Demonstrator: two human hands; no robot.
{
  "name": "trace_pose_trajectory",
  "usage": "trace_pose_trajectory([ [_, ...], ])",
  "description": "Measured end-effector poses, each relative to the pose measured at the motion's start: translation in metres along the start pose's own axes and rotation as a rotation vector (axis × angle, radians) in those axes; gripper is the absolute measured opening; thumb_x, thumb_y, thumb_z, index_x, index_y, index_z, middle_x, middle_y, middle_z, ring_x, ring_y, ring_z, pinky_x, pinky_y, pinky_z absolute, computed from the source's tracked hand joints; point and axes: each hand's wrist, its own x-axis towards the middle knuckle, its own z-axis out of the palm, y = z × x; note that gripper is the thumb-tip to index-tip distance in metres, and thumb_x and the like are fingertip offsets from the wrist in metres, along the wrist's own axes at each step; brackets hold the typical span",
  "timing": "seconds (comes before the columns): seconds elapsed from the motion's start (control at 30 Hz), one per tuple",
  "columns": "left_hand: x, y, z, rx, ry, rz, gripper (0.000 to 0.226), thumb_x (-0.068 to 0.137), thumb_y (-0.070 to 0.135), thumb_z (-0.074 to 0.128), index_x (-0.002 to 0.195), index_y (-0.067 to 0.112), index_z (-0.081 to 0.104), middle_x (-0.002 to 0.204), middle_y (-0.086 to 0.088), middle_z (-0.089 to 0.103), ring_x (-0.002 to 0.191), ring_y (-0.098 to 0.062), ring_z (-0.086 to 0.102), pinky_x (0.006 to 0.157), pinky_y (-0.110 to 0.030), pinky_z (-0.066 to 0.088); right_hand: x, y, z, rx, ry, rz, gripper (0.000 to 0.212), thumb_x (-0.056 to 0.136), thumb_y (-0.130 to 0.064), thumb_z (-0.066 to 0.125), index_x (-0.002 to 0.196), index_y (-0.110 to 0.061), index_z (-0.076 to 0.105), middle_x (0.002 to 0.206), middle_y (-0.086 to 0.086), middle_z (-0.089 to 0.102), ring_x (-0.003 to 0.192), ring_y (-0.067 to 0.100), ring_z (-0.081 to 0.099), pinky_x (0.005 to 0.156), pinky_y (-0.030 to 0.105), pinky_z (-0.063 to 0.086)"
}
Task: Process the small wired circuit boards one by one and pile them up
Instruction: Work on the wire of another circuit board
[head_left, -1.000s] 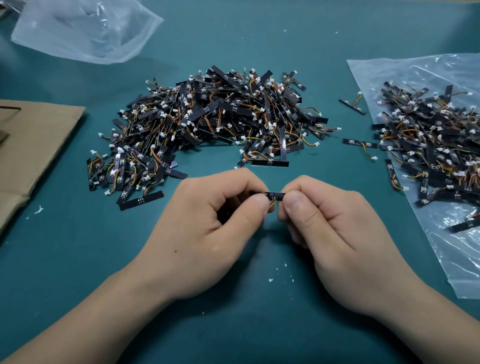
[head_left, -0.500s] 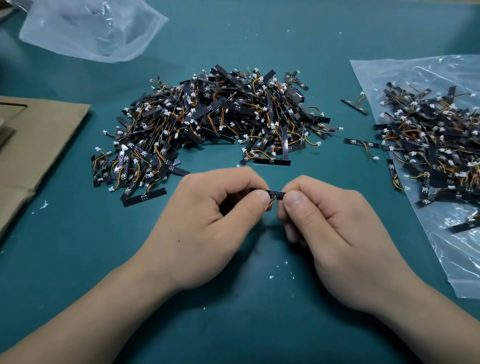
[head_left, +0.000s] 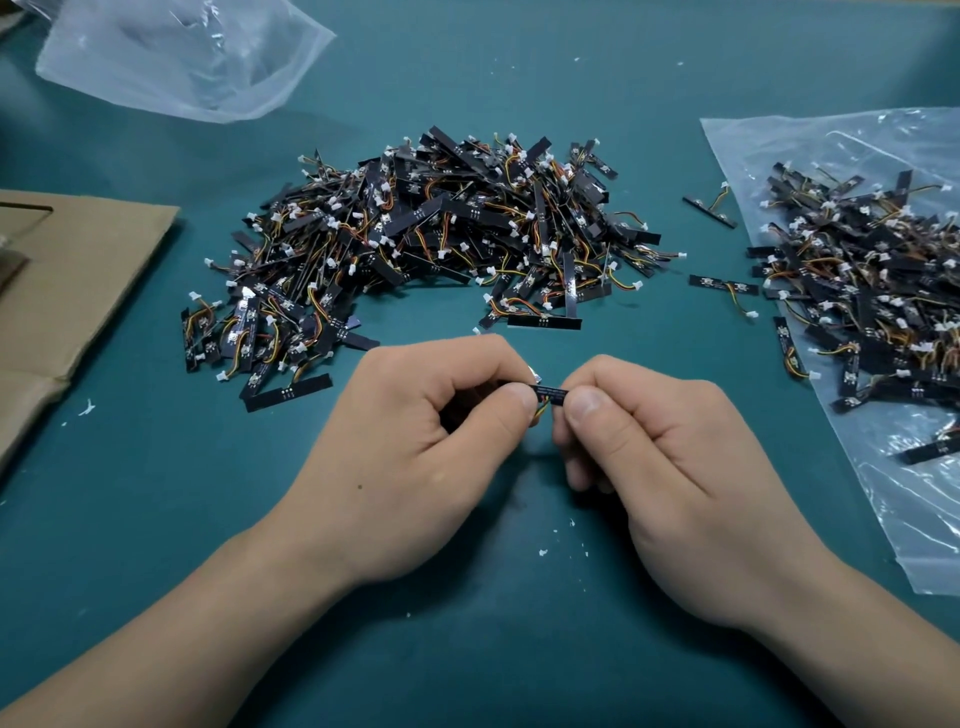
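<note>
Head view, nearest: I see both forearms low over the table (head_left: 467, 649), probably to steady fine work.
Left hand (head_left: 415, 447): fingers (head_left: 511, 410) clenched, pinching one end of a small circuit board (head_left: 550, 391).
Right hand (head_left: 670, 467): pinching the other end, with wires hanging between the thumbs.
Middle: big pile (head_left: 441, 249) just beyond the hands, within easy reach.
Right: second pile (head_left: 872, 291) on a plastic bag (head_left: 909, 519). I can't tell which heap is finished.
Far left: another clear bag (head_left: 182, 57).
</note>
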Motion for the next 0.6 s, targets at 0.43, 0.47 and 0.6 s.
trace_pose_trajectory([
  [0.43, -0.0009, 0.0001, -0.0009, -0.022, -0.015, -0.004, 0.021, 0.094, 0.018, 0.055, 0.076, 0.012, 0.065, 0.064, -0.007, 0.056, 0.061, -0.028, 0.052, 0.059, -0.043, 0.041, -0.0008, -0.0031, -0.0003, 0.038, -0.008, -0.012, 0.027, 0.097, -0.039, 0.044, 0.08, -0.025, 0.06, 0.066, -0.004, 0.064, 0.063, 0.023, 0.058, 0.059, 0.036, 0.045],
  [0.47, -0.0011, 0.0002, -0.0011, -0.028, -0.021, -0.003, 0.021, 0.094, 0.018, 0.055, 0.076, 0.013, 0.065, 0.063, -0.007, 0.056, 0.061, -0.028, 0.051, 0.059, -0.044, 0.041, -0.0007, -0.0031, -0.0003, 0.035, -0.005, -0.007, 0.027, 0.096, -0.039, 0.044, 0.079, -0.025, 0.061, 0.065, -0.003, 0.063, 0.062, 0.023, 0.057, 0.058, 0.036, 0.045],
  [0.6, -0.0001, 0.0001, -0.0013, -0.029, -0.016, -0.003, 0.021, 0.094, 0.018, 0.056, 0.075, 0.016, 0.065, 0.064, -0.005, 0.056, 0.061, -0.026, 0.051, 0.06, -0.043, 0.042, -0.0003, -0.0024, -0.001, 0.035, 0.006, 0.0, 0.027, 0.096, -0.036, 0.046, 0.078, -0.025, 0.062, 0.065, -0.005, 0.064, 0.062, 0.019, 0.058, 0.057, 0.029, 0.045],
])
